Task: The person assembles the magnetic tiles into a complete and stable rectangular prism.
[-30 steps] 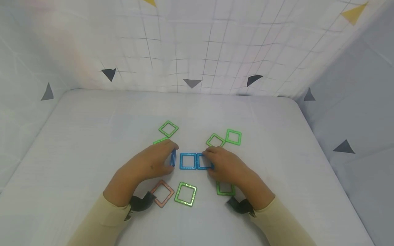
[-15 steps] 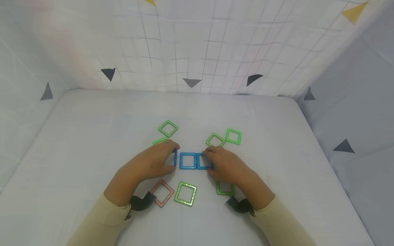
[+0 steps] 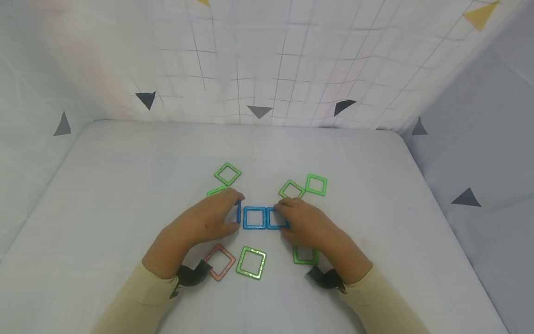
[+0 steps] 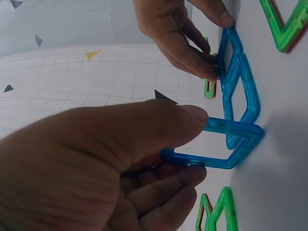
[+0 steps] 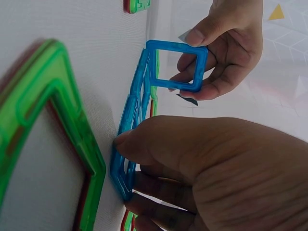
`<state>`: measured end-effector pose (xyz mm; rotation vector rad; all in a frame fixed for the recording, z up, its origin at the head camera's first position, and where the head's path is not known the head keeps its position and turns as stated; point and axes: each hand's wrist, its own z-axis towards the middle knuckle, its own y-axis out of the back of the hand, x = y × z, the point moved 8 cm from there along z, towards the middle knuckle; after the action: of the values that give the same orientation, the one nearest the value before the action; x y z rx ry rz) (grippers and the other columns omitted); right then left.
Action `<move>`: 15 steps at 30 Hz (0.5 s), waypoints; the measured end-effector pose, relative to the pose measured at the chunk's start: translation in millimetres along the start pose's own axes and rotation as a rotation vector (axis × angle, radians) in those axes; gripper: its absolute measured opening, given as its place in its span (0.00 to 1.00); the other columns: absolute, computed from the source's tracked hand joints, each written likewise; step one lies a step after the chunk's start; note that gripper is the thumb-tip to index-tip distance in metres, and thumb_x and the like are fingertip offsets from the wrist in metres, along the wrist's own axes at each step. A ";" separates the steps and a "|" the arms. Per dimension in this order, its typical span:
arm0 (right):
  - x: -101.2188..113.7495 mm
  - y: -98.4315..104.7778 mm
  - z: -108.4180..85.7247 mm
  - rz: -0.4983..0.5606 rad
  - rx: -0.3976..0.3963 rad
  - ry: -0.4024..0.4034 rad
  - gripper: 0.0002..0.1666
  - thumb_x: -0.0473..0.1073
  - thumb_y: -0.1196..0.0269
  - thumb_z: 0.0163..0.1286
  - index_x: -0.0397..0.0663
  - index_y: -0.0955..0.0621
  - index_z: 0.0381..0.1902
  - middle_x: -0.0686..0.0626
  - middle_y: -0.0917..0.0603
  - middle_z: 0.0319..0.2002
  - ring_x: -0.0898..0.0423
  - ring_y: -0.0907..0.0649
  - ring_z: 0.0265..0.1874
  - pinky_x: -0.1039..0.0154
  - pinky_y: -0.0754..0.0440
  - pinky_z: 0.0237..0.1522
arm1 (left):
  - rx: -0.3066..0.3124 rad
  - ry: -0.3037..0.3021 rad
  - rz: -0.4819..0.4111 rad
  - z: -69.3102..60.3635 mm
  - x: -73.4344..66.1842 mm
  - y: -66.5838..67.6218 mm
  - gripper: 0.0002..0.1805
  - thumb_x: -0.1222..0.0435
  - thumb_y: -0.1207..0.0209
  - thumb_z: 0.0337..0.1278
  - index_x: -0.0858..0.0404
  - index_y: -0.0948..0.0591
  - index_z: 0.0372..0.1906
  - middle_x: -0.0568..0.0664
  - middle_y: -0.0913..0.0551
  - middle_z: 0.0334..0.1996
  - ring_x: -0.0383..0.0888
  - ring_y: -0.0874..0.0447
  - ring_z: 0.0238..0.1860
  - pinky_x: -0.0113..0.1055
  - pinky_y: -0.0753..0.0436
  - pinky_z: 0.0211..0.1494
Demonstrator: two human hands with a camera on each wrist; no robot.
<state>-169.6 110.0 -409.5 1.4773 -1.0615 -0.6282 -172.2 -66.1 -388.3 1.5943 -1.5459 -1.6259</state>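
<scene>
My left hand point(image 3: 205, 218) pinches a blue square magnetic tile point(image 3: 239, 212) by its upper part, between thumb and fingers. That tile stands upright, its lower edge at the left end of two flat blue tiles; in the left wrist view this raised tile point(image 4: 219, 160) shows its open frame. The left flat blue tile point(image 3: 254, 228) lies edge to edge with the right flat blue tile point(image 3: 274, 228). With thumb and fingers on opposite edges, my right hand point(image 3: 308, 223) grips the right flat one, hiding its outer side.
Nearer me lie a reddish tile point(image 3: 227, 271), a green tile point(image 3: 249, 276) and another green tile point(image 3: 306, 262) partly under my right hand. Farther off are green tiles at the left point(image 3: 234, 180) and right point(image 3: 315, 193). Black wrist straps point(image 3: 193, 274) hang close to the reddish tile.
My left hand has shifted slightly right, bringing its blue tile closer to the flat pair. That tile has turned from a slight tilt to edge-on in the head view. My right hand stays put.
</scene>
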 end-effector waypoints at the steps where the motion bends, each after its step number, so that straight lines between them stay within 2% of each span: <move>1: 0.1 -0.3 0.1 0.000 0.001 0.000 0.36 0.45 0.28 0.60 0.53 0.24 0.67 0.51 0.24 0.66 0.52 0.27 0.68 0.55 0.27 0.68 | -0.002 -0.003 0.001 0.2 0.2 -0.1 0.37 0.59 0.31 0.56 0.57 0.30 0.70 0.48 0.25 0.66 0.45 0.29 0.68 0.46 0.28 0.71; 15: 0.6 0.5 -0.7 -0.001 0.001 0.003 0.35 0.44 0.28 0.61 0.52 0.24 0.67 0.51 0.23 0.66 0.52 0.26 0.67 0.56 0.26 0.68 | -0.010 -0.023 -0.003 3.2 1.1 -2.4 0.36 0.58 0.31 0.57 0.57 0.31 0.70 0.47 0.25 0.64 0.45 0.28 0.66 0.45 0.27 0.70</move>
<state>-168.9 109.8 -408.7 1.4796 -1.0589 -0.6261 -174.4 -64.9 -391.7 1.5787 -1.5456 -1.6563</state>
